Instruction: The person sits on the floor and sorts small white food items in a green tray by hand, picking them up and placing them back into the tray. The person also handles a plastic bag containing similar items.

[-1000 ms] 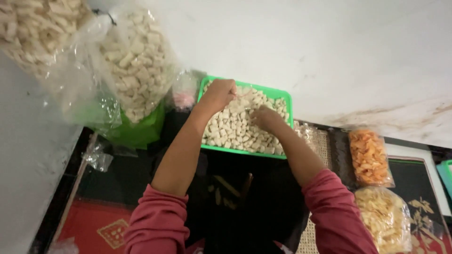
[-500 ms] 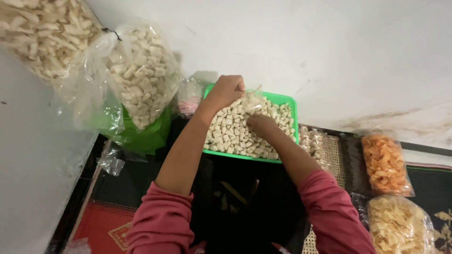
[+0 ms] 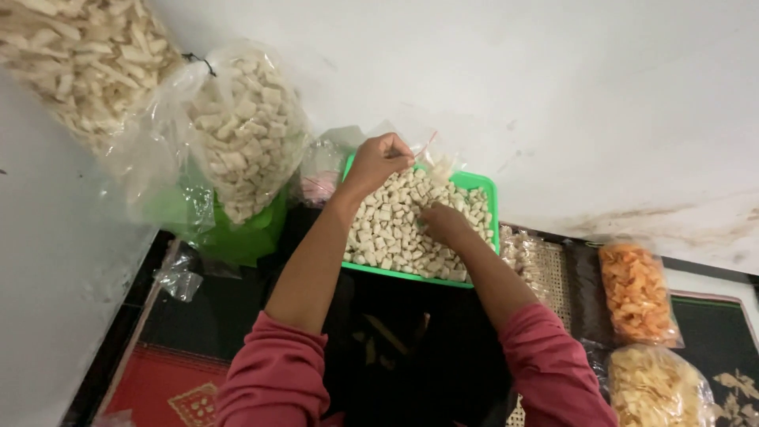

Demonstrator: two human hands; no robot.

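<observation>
i take the green tray [image 3: 484, 183] as my landmark. far to its left i see a big clear bag of long pale sticks [image 3: 75, 55], and nearer, a second clear bag of pale cubes [image 3: 245, 138] sitting on a green plastic bag [image 3: 241, 237], just beside the tray's left edge. a small crumpled bag with pink bits [image 3: 320, 170] lies between that bag and the tray.

my left hand [image 3: 378, 162] hangs over the tray's upper left corner, fingers pinched together on the mouth of a small clear bag [image 3: 431, 154] that rises above the tray's far rim. the tray itself is heaped with pale cube snacks [image 3: 391, 229].

my right hand [image 3: 444, 223] lies down in the cubes near the tray's middle, fingers buried in the pile, so i cannot tell if they are closed on any.

right of the tray sit a bag of orange crisps [image 3: 636, 292] and, below it, a bag of pale yellow crisps [image 3: 652, 387].
</observation>
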